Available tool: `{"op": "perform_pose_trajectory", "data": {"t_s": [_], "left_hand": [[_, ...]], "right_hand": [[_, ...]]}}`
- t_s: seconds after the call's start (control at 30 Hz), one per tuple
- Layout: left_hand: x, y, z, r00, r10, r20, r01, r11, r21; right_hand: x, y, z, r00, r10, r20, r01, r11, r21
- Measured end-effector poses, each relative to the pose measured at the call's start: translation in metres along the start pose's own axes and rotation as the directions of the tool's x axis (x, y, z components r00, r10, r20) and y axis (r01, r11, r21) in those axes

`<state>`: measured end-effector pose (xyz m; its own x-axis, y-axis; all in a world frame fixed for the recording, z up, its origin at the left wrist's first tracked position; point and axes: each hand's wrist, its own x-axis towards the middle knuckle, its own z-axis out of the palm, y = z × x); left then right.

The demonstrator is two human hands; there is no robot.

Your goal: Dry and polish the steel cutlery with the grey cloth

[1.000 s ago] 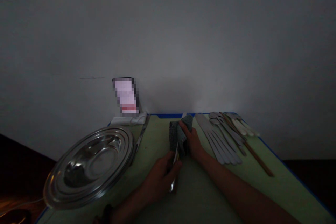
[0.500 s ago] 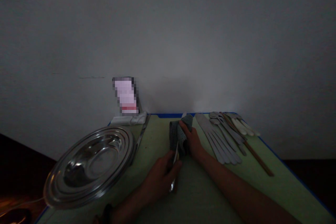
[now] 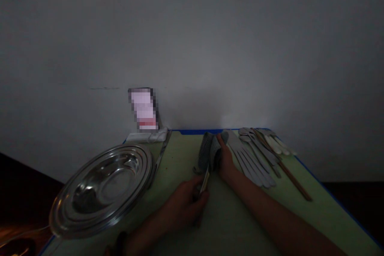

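Near the middle of the table, my left hand (image 3: 187, 204) is closed around the near end of a slim, shiny metal piece of cutlery (image 3: 205, 181). Its far part is hidden in a dark grey textured cloth (image 3: 206, 150), so I cannot tell its kind. My right hand (image 3: 226, 162) grips that cloth, the thumb pressing along its right side. The cloth is folded about the metal, and its left flap hangs loose. Both hands are just above the green tabletop (image 3: 180, 160).
At left lies a wide stainless steel basin (image 3: 102, 188), with a long thin metal utensil (image 3: 160, 158) beside it. A lit phone (image 3: 144, 108) leans on the wall. On the right are a row of flat metal cutlery (image 3: 249, 164), spoons (image 3: 244, 136), chopsticks (image 3: 295, 180) and white-handled pieces (image 3: 276, 145).
The cloth and my right hand have shifted a little to the right and turned. Its left flap now hangs more open. My left hand still holds the metal piece, moved slightly right.
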<state>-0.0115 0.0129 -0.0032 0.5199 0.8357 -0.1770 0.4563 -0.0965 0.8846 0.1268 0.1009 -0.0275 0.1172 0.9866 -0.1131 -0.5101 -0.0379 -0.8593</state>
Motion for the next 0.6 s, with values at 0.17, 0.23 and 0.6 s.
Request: {"op": "perform_pose_trajectory", "data": {"t_s": [0.17, 0.23, 0.6], "left_hand": [[-0.002, 0.001, -0.004, 0.999, 0.028, 0.041, -0.028, 1.0, -0.003], [-0.002, 0.0, -0.006, 0.998, 0.033, 0.044, -0.033, 0.999, 0.007], [-0.002, -0.007, -0.01, 0.994, 0.07, 0.079, -0.069, 0.998, -0.011]], "right_hand": [[-0.001, -0.006, 0.002, 0.991, 0.13, 0.007, -0.13, 0.988, 0.085], [-0.001, -0.008, 0.001, 0.991, 0.135, 0.017, -0.136, 0.987, 0.083], [0.004, -0.012, 0.0, 0.987, 0.155, -0.05, -0.147, 0.98, 0.136]]}}
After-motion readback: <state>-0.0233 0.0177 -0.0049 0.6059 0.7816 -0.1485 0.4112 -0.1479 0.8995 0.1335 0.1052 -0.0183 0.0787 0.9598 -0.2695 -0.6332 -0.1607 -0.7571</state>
